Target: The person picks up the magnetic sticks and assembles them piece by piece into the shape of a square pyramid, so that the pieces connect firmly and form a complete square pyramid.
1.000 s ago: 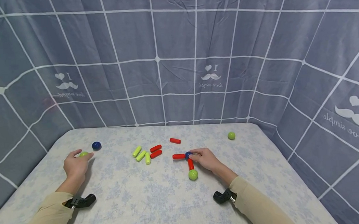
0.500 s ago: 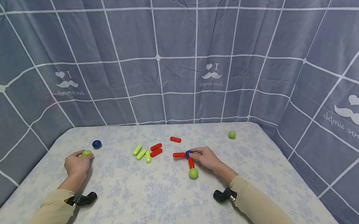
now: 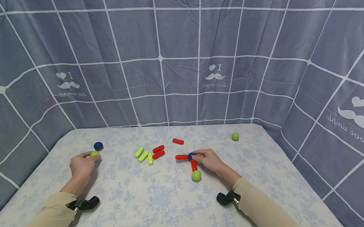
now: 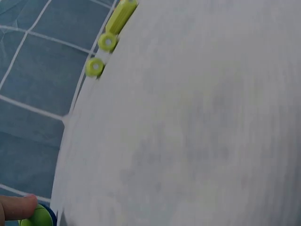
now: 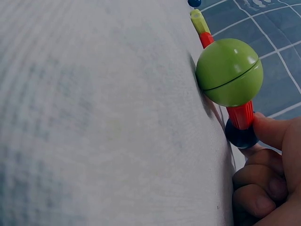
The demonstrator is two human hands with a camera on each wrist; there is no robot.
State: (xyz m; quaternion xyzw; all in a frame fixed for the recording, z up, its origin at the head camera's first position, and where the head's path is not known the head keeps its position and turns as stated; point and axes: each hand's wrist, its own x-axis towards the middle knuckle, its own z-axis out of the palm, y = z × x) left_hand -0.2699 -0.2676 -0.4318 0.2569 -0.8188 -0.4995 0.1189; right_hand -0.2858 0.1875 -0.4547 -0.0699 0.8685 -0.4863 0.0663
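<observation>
In the head view my left hand point(image 3: 81, 166) pinches a green ball point(image 3: 94, 154) at the far left, just in front of a loose blue ball point(image 3: 98, 146). My right hand point(image 3: 208, 159) grips a second blue ball point(image 3: 191, 156) at the corner of a small joined piece. From that ball one red rod point(image 3: 181, 157) points left, and another red rod point(image 3: 194, 165) runs toward me to a green end ball point(image 3: 196, 175). The right wrist view shows thumb and fingers around the dark blue ball point(image 5: 241, 135), behind the large green ball point(image 5: 229, 72).
Between the hands lie several yellow-green rods point(image 3: 143, 156) and two red rods point(image 3: 158, 152). A lone red rod point(image 3: 178, 141) is farther back. Another green ball point(image 3: 235, 136) sits at the back right. A grey-blue curtain point(image 3: 178, 58) surrounds the patterned tabletop point(image 3: 143, 202).
My left hand has shifted to the right with the green ball, nearer the loose blue ball. The right hand stays in place on the joined piece.
</observation>
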